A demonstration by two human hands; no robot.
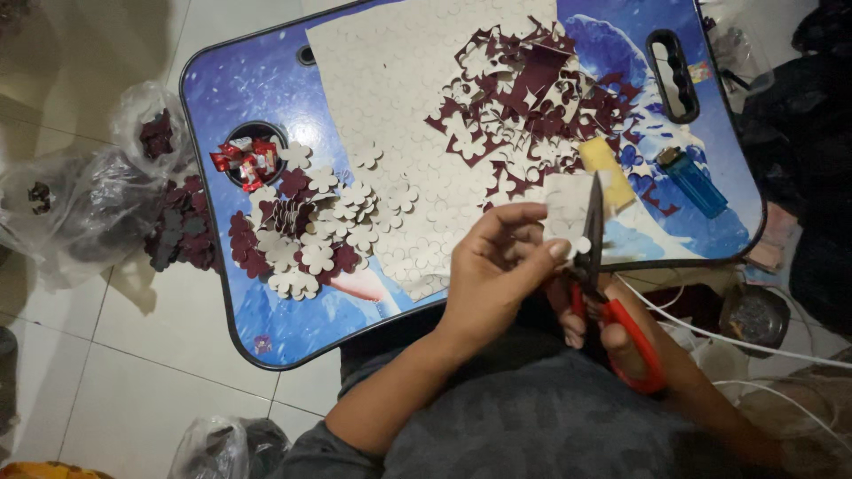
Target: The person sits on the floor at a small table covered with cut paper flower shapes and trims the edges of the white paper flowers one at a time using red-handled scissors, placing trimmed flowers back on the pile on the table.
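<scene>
Cream cutout piece (568, 213) is pinched betw. thumb & fingers of left hand (497, 266), held just over near edge of blue lap table (231, 98). Red-handled scissors (612, 302) are gripped by right hand (612, 333), fingers closed thru the loops, blades nearly shut on the piece. Flower cutouts (311, 231) are piled at left, maroon scraps (541, 98) on cream sheet (390, 80).

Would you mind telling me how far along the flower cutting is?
Done: a pile of cut cream and maroon flower shapes and maroon offcuts. In hand: left hand holds a small cream card piece against red-handled scissors in the right hand. Left: the large cream printed sheet.
</scene>
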